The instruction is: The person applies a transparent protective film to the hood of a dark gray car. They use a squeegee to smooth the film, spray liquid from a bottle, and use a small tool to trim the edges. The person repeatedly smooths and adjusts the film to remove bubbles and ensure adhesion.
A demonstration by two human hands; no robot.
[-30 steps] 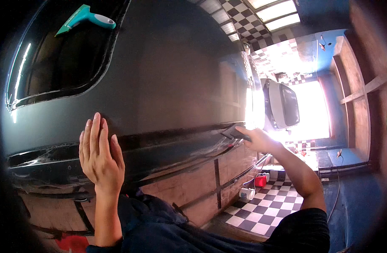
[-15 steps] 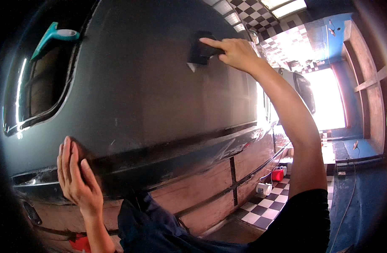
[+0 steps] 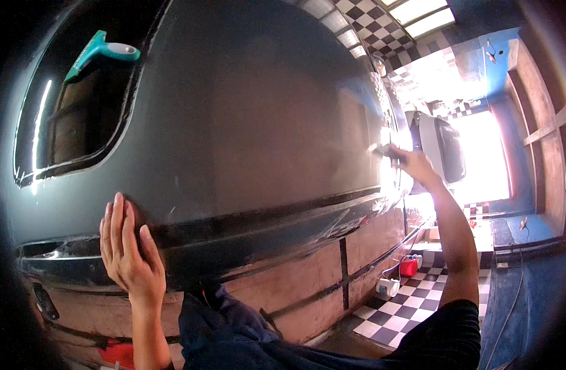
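My left hand lies flat, fingers apart, on the dark grey-green car body, low on the panel near a black trim strip. My right hand reaches far to the right along the same panel and grips a small dark scraper pad pressed against the car's surface. A teal squeegee rests at the top edge of the car window, away from both hands.
Brown masking paper with black tape lines covers the lower body. Beyond lie a black-and-white checkered floor, a small red can, a white box, blue walls and another vehicle in bright light.
My right hand swept the pad from high on the panel down and to the right, to the panel's far end. My left hand shifted slightly rightward along the trim.
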